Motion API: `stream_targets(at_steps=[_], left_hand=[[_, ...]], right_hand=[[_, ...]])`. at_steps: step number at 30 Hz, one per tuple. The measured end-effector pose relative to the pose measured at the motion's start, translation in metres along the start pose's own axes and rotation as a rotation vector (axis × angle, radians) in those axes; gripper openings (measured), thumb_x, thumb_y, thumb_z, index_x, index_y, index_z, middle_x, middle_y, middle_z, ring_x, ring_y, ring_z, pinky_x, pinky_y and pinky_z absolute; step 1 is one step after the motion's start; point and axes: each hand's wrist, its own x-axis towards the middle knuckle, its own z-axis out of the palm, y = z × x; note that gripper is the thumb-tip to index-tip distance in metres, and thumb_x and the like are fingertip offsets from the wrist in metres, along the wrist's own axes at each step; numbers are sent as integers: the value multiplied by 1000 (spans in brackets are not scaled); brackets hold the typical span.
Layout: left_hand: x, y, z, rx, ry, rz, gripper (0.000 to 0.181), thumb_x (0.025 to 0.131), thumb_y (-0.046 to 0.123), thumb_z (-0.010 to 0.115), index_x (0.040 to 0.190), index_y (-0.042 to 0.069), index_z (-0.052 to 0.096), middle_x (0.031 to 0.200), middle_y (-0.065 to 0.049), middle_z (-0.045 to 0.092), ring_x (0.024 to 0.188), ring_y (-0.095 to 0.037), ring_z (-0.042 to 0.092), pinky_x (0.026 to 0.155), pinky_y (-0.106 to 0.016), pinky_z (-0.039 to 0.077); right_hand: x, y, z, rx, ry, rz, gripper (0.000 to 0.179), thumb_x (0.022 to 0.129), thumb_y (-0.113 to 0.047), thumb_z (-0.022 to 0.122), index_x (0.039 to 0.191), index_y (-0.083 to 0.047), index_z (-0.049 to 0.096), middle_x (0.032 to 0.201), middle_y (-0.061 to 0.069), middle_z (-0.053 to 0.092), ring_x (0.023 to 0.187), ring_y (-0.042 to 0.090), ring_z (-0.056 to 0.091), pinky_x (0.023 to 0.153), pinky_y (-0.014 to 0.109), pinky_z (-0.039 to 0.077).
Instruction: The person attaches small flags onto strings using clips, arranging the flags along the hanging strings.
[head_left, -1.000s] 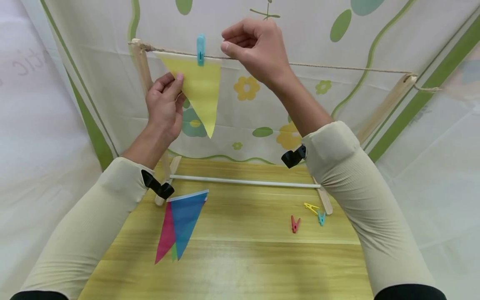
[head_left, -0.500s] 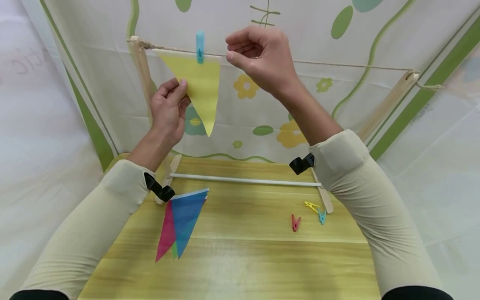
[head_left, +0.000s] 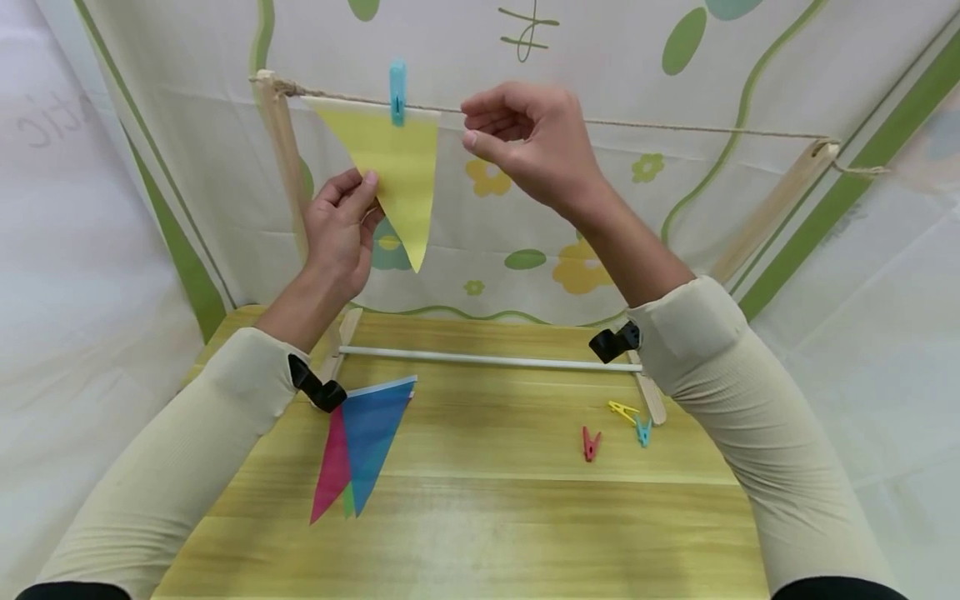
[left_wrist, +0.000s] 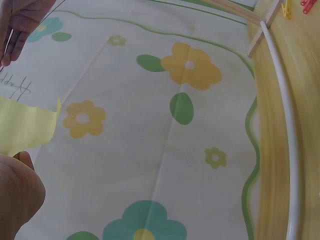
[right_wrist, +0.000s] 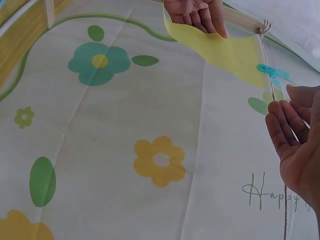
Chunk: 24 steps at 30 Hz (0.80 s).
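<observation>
A yellow triangular pennant [head_left: 405,171] hangs by its white top edge from a twine line [head_left: 675,127]. One light-blue clothespin [head_left: 397,93] clips it there. My left hand [head_left: 339,229] pinches the pennant's left slanted edge, thumb in front. Just right of the pennant, my right hand [head_left: 534,140] is raised beside the twine, fingers loosely bent. Between that thumb and the fingers a gap with nothing held shows in the right wrist view, where the clothespin [right_wrist: 274,71] sits close to the fingertips. The left wrist view catches only part of the left hand [left_wrist: 17,192] and the pennant [left_wrist: 25,127].
Blue [head_left: 378,433] and magenta [head_left: 330,479] pennants, with a green one [head_left: 348,502] peeking out, lie on the wooden table [head_left: 480,533]. Red [head_left: 591,444], yellow [head_left: 622,411] and blue [head_left: 643,432] clothespins lie at right. Wooden posts and a white rod [head_left: 487,360] form the frame.
My left hand has slid down along the pennant's edge. My right hand has moved slightly down and right, away from the clothespin. The pennant stays clipped.
</observation>
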Motion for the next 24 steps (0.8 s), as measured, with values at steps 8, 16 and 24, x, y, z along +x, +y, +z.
stream_targets(at_steps=[8,16,24], left_hand=[[-5,1,-6,8,-46,19,8,107,4,76,113,3,71,101,-6,75,91,-19,73,86,-26,65],[-11,0,-17,-1,-63,4,6,107,2,75,113,2,73,97,-6,76,90,-20,74,87,-28,67],[-14,-4,-25,14,-102,11,5,109,1,72,112,4,76,99,-6,78,92,-20,76,91,-29,67]], right_hand=[[-10,3,-1,24,1,71,23,101,-9,83,124,-2,84,115,17,85,96,7,78,91,21,63],[-29,11,-2,52,-13,123,21,103,-9,81,122,-3,84,117,17,85,97,8,78,90,22,64],[-44,22,-5,40,-3,174,22,103,-13,82,122,-4,85,119,17,85,97,7,79,90,21,64]])
